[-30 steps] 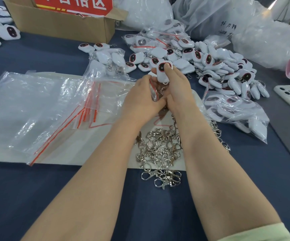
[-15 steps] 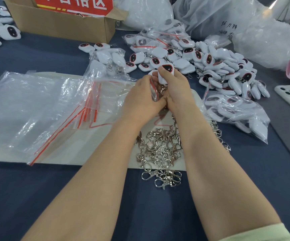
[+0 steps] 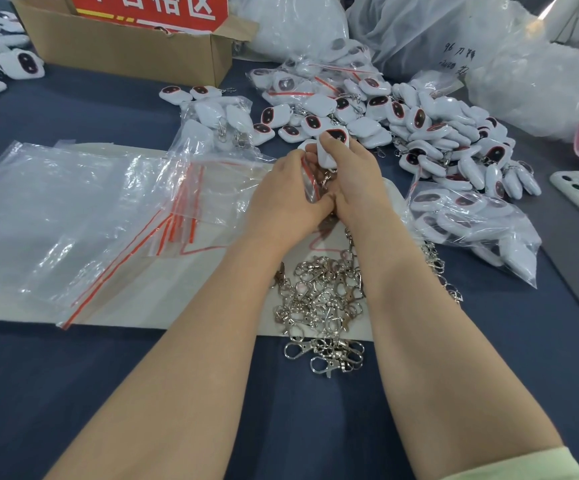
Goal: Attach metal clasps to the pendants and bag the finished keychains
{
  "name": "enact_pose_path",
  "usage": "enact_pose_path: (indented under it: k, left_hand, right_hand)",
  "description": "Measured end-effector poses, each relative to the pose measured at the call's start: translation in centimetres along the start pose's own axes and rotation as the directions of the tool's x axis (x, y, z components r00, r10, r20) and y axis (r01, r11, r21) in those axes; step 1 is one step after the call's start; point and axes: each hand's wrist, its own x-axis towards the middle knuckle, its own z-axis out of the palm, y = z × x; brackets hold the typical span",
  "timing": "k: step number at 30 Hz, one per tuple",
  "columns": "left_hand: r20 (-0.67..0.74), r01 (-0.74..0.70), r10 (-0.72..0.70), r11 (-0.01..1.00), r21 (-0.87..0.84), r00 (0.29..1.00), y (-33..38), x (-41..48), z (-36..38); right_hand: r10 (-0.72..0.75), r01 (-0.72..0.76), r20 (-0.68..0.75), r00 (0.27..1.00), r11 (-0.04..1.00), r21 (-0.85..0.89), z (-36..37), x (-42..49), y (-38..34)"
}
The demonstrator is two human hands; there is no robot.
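The main risk I see from here is the small metal clasp [image 3: 325,175] slipping before it catches the loop of the pendant [image 3: 334,148]. The joint sits buried between both palms, so I cannot see whether the hook is through. If it slips out, it would fall into the loose clasp pile [image 3: 319,299] at six o'clock from my hands and be lost among the others. A second worry is my forearms. They pass just over that pile, and a careless pull-back could drag clasps off the white mat [image 3: 212,306] onto the dark cloth. The pendant heap [image 3: 437,133] at two o'clock lies close, so a dropped half-finished piece could mix in with it. As for the grip, my right hand [image 3: 354,183] pinches the pendant at twelve o'clock of the clasped hands. One fingertip presses flat on its dark face and the remaining fingers curl behind it. My left hand [image 3: 286,199] is curled tight round a red-edged item [image 3: 307,181], and I cannot tell whether that is another pendant seen edge-on or a bag's seal. The empty zip bags [image 3: 108,220] lie at nine o'clock, well apart from both hands, so I judge the bagging not yet begun for this piece.
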Motion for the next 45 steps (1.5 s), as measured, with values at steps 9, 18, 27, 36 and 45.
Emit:
enact_pose_path:
  k: [9,18,27,36,45]
  left_hand:
    - [-0.002,-0.002,0.002,1.0,0.003,1.0,-0.03,-0.02,0.04]
    - [-0.018,-0.009,0.009,1.0,0.006,1.0,0.03,-0.15,0.06]
    - [-0.006,-0.009,0.009,1.0,-0.013,1.0,0.02,-0.13,-0.01]
    - [-0.045,0.003,-0.004,0.999,-0.041,0.999,0.2,-0.1,-0.02]
    - [-0.037,-0.002,0.001,1.0,-0.014,0.999,0.07,-0.11,0.01]
  right_hand:
    - [-0.03,0.03,0.007,1.0,0.999,-0.019,-0.01,-0.36,-0.11]
    - [-0.074,0.075,0.064,0.995,0.997,-0.016,-0.15,-0.86,-0.26]
    - [-0.027,0.027,0.014,1.0,0.999,0.033,-0.03,-0.5,-0.21]
    - [-0.063,0.061,0.116,0.991,0.998,0.023,-0.16,-0.67,-0.14]
    - [-0.066,0.073,0.115,0.991,0.996,-0.055,-0.08,-0.48,0.02]
